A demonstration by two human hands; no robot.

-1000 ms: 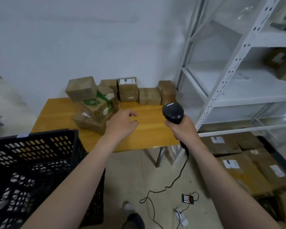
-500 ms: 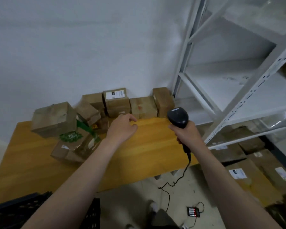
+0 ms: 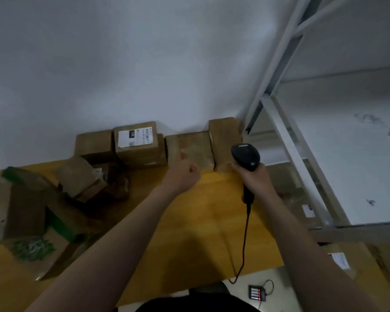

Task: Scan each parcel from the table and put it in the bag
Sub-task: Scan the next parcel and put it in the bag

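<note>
Little of the task looks done: a row of parcels point(image 3: 140, 144) stands against the wall at the back of the table point(image 3: 200, 221), and more lie in a heap point(image 3: 81, 179) at the left. The bag is out of view. The right hand point(image 3: 254, 180) grips the scanner point(image 3: 245, 155) near the row's right end. The left hand point(image 3: 182, 176), fingers curled on nothing, is just before a plain parcel point(image 3: 194, 146); none is lifted yet.

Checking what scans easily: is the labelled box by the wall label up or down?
Up: the white label shows on the top face of the box.
</note>
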